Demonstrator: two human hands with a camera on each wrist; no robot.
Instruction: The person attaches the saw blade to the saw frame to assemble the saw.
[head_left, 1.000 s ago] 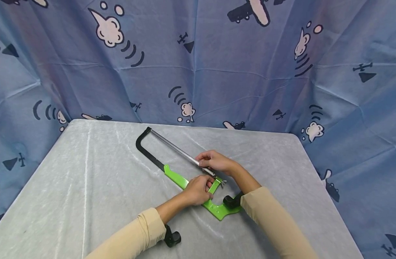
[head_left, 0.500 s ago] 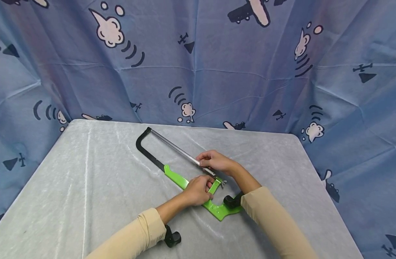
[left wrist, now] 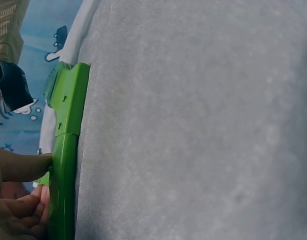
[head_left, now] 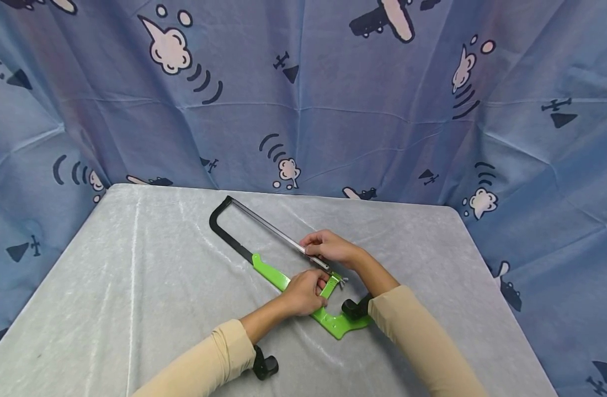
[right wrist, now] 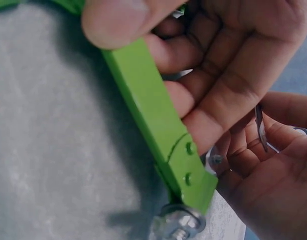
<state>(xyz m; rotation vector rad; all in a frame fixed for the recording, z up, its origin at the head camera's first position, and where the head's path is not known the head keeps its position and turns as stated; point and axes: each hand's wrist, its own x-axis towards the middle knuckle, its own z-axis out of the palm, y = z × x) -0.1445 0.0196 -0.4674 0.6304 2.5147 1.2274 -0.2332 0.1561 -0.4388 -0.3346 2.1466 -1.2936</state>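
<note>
Hacksaw (head_left: 271, 272) flat on grey-covered table (head_left: 159, 309). Left hand (head_left: 302, 293) grips its green arm (right wrist: 143, 95); right hand (head_left: 331, 247) pinches the silver bar (head_left: 269, 225). Head view alone gives the black front bow (head_left: 234, 243); right-wrist view adds two pins (right wrist: 188, 178), metal fitting below blurred. Right sleeve (head_left: 422, 336) and black mount (head_left: 355, 309) hide the handle end. Left-wrist view crops the left hand.

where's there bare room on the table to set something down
Two patches of the grey table lie bare: left, between the hacksaw and the left edge; right, between the right sleeve and the right edge. It is crowded mid-table, where the left hand and right hand hold the hacksaw.
</note>
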